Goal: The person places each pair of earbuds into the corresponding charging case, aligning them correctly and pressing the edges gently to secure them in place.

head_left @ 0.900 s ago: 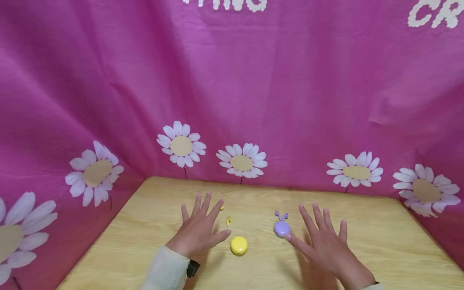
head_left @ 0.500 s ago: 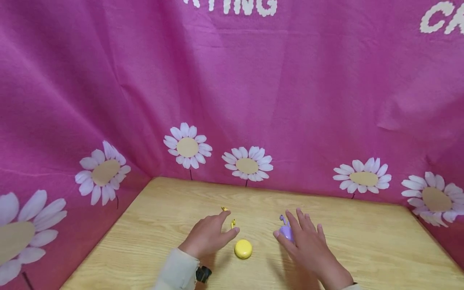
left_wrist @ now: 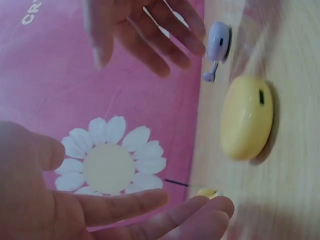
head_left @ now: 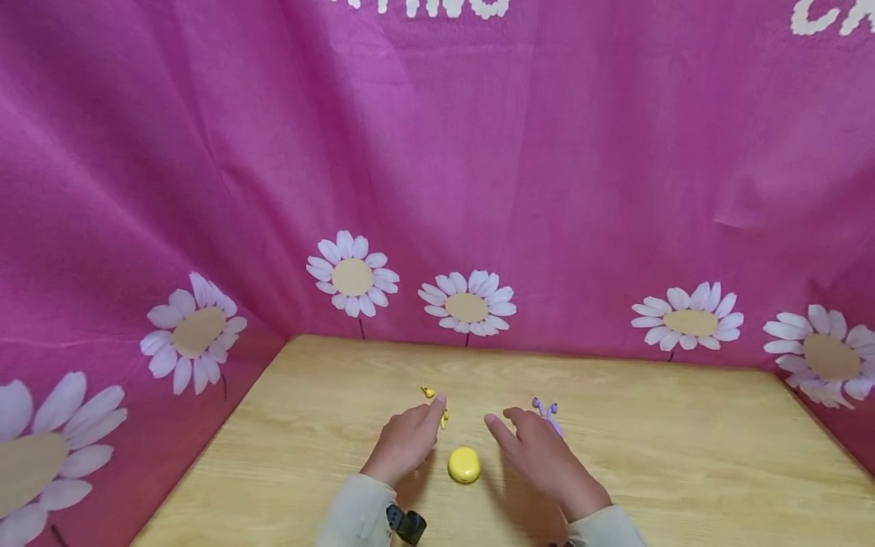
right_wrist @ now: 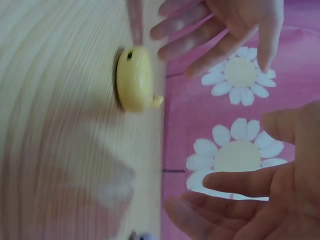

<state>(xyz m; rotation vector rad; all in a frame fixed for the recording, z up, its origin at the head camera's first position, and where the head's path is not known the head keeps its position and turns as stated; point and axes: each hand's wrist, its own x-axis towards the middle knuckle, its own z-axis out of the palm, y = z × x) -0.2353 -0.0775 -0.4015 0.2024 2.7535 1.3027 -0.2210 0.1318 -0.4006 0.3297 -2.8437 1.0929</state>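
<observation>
A round yellow earbud case (head_left: 464, 464) lies on the wooden table (head_left: 683, 456) between my hands. My left hand (head_left: 413, 434) hovers just left of it, fingers loosely extended, fingertips by a small yellow earbud (head_left: 444, 416). A second yellow earbud (head_left: 428, 392) lies a little farther back. My right hand (head_left: 533, 448) is just right of the yellow case, index finger stretched out, holding nothing. It partly hides a purple case (head_left: 555, 427) with purple earbuds (head_left: 544, 409) behind it. The left wrist view shows the yellow case (left_wrist: 247, 117) and purple case (left_wrist: 219, 41) side by side.
A pink cloth with white daisies (head_left: 467, 307) walls the table at the back and on both sides. Bare wood stretches to the right of the purple case and toward the left wall.
Both hands have drawn inward toward the yellow case. The right hand has slid left off the purple case and lowered. The left hand's fingers have come together near the yellow earbud.
</observation>
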